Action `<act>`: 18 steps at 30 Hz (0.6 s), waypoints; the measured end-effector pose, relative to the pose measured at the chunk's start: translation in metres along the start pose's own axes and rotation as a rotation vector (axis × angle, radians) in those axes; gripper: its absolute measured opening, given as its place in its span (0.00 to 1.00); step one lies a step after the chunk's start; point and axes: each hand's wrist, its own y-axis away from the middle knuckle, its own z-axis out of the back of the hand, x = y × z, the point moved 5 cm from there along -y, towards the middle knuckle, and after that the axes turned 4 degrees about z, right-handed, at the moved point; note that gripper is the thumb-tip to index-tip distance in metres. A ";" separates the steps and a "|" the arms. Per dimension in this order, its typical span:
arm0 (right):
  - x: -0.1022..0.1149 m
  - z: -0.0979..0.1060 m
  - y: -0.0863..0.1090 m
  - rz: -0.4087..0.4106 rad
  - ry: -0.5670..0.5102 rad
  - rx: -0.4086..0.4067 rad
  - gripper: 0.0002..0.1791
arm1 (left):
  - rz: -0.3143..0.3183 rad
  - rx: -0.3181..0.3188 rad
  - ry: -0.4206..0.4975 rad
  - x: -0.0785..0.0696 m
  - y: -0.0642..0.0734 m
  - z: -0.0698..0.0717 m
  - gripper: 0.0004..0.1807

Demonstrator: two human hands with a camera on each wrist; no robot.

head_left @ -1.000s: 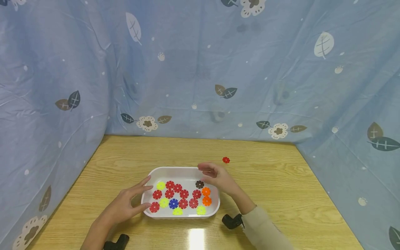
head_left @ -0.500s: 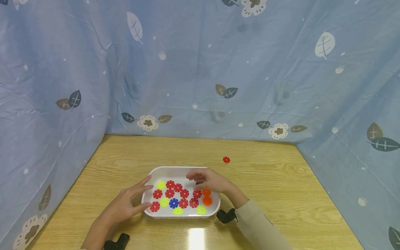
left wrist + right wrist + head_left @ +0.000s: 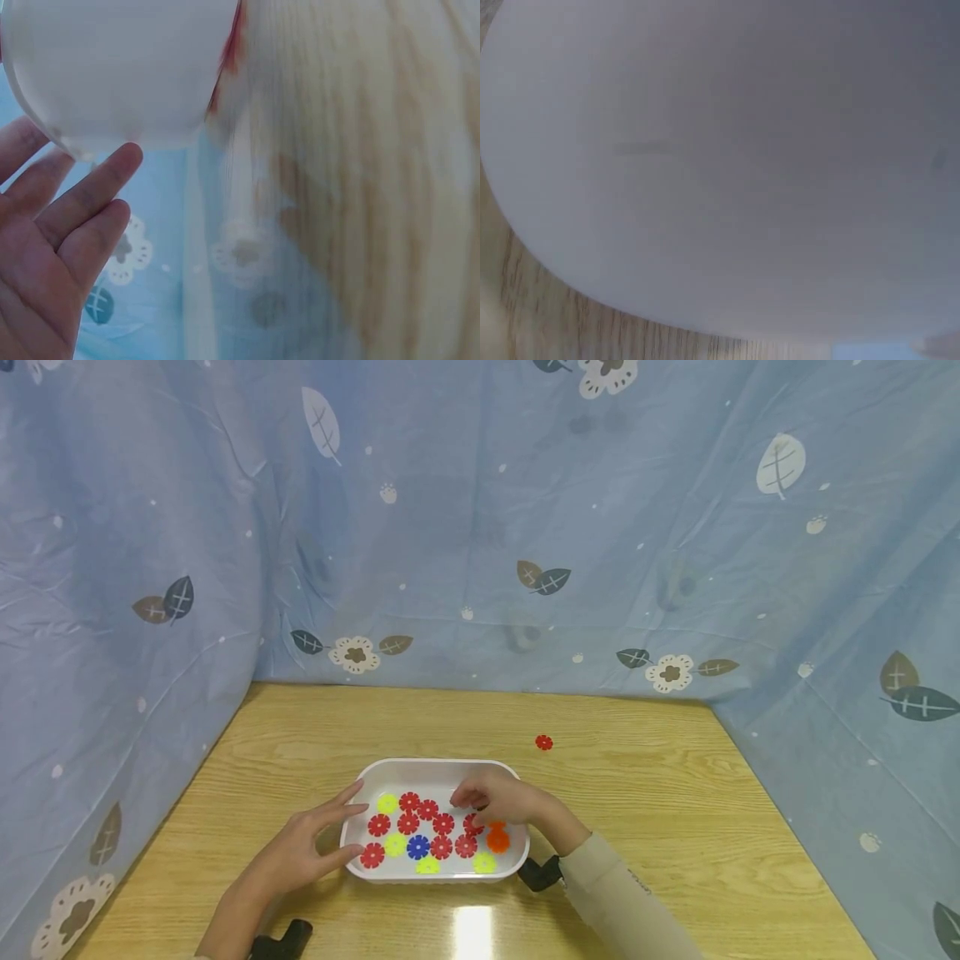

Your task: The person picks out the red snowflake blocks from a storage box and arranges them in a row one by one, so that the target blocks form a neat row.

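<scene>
A white plastic tray (image 3: 435,762) holds several flower-shaped building discs, mostly red, with yellow ones, a blue disc (image 3: 418,847) and an orange disc (image 3: 498,839). My left hand (image 3: 300,852) rests at the tray's left end, fingers spread and nearly straight along the rim. In the left wrist view its fingertips reach the tray's outer wall (image 3: 120,67). Inside the right part of the tray is my right hand (image 3: 506,797), fingers bent downward with a gap to the thumb, which overlaps a red disc. It mostly hides a dark brown disc. The right wrist view shows only the tray's wall (image 3: 705,187).
One red disc (image 3: 543,742) lies alone on the wooden table (image 3: 637,793), beyond the tray's right corner. A blue patterned curtain (image 3: 465,527) borders the table at the back and both sides. Black wrist devices sit under both wrists.
My right hand has moved left from the tray's right rim, then lowered among the discs, covering the dark brown one. My left hand and the tray hold still.
</scene>
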 end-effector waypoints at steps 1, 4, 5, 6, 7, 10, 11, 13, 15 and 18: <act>0.000 0.000 0.000 -0.007 0.021 0.003 0.16 | -0.002 -0.001 -0.003 0.000 0.000 0.000 0.28; -0.002 -0.002 -0.001 -0.037 0.041 0.020 0.16 | -0.017 -0.009 -0.013 -0.001 0.000 0.001 0.27; -0.002 -0.003 -0.001 -0.048 0.044 0.024 0.16 | -0.023 -0.013 -0.014 -0.001 0.000 0.001 0.27; -0.002 -0.004 -0.002 -0.058 0.051 0.029 0.15 | -0.029 -0.015 -0.017 -0.002 0.000 0.002 0.27; -0.002 -0.005 -0.002 -0.066 0.065 0.034 0.15 | -0.033 -0.018 -0.021 -0.002 0.000 0.002 0.27; -0.002 -0.006 -0.002 -0.079 0.123 0.043 0.15 | -0.043 -0.024 -0.025 -0.002 0.000 0.003 0.27; -0.002 -0.007 -0.003 -0.080 0.134 0.046 0.15 | -0.045 -0.025 -0.026 -0.002 0.000 0.003 0.27; -0.001 -0.007 -0.003 -0.085 0.156 0.053 0.15 | -0.045 -0.027 -0.027 -0.002 0.000 0.003 0.27; 0.000 -0.008 -0.003 -0.095 0.165 0.059 0.15 | -0.045 -0.027 -0.024 -0.002 0.000 0.003 0.27; 0.000 -0.009 -0.003 -0.107 0.191 0.063 0.16 | -0.047 -0.027 -0.024 -0.002 0.000 0.003 0.27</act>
